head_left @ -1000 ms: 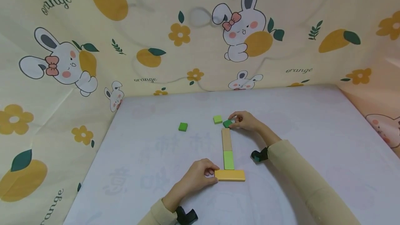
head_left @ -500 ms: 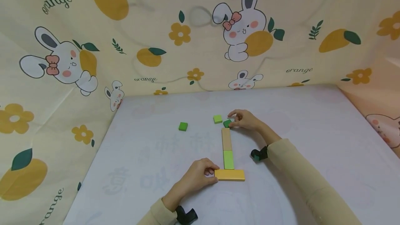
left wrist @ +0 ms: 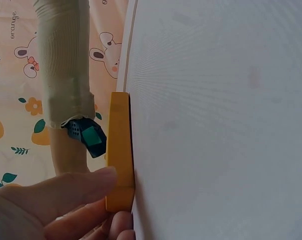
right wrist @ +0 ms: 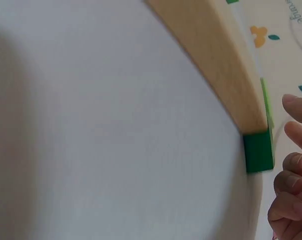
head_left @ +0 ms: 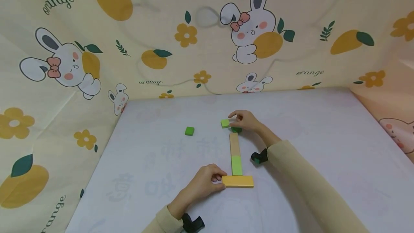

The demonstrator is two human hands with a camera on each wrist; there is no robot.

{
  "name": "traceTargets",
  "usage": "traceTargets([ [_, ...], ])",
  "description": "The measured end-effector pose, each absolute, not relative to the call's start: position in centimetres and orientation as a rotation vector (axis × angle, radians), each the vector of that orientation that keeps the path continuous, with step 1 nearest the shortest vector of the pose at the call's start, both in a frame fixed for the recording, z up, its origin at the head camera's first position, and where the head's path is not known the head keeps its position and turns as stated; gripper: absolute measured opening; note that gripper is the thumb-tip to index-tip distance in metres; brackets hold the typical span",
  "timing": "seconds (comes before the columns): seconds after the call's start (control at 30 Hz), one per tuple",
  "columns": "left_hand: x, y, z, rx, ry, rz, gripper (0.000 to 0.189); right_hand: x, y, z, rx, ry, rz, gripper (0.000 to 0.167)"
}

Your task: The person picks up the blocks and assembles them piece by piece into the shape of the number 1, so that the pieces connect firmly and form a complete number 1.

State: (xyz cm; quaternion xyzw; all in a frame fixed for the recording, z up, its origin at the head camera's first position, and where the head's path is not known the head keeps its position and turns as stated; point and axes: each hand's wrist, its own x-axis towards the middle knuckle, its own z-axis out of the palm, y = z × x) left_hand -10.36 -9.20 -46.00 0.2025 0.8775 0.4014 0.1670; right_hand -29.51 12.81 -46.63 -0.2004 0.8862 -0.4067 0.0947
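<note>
Worktop (head_left: 145, 161) row, near to far: yellow block (head_left: 238, 181), light green block (head_left: 237, 165), tan block (head_left: 234, 144), dark green block (right wrist: 258, 152); apparently placed. Left hand (head_left: 205, 179) pinches yellow's left end. Right hand (head_left: 244, 120), finger and thumb parted, seemingly empty, beside lime square (head_left: 224, 123); that and green square (head_left: 189, 131) lie unjoined.

Six blocks (head_left: 234, 145) lie on a white table (head_left: 155, 125).

Long yellow block (head_left: 237, 181) crosswise, dark-green block (right wrist: 259, 152) beyond.

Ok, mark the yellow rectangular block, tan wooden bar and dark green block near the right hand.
Yellow rectangular block (head_left: 237, 180), head view: top face.
Tan wooden bar (head_left: 234, 145), head view: top face.
Dark green block (right wrist: 259, 152), right wrist view: near face.
</note>
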Motion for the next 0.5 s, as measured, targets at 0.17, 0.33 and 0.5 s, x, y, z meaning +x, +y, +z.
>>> traceTargets([
  [0.17, -10.4, -9.2, -46.0, 0.568, 2.491, 1.153, 0.028, -29.8, 11.9, -46.6, -0.598, 2.647, -1.15, 0.035],
  [0.33, -10.4, -9.3, -46.1, 0.581, 2.498, 1.148, 0.028, -30.0, 11.5, -46.7, -0.545, 2.66, -1.083, 0.037],
  [0.5, -10.3, -9.3, -46.0, 0.595, 2.499, 1.156, 0.028, -30.3, 11.3, -46.9, -0.544, 2.674, -1.046, 0.037],
])
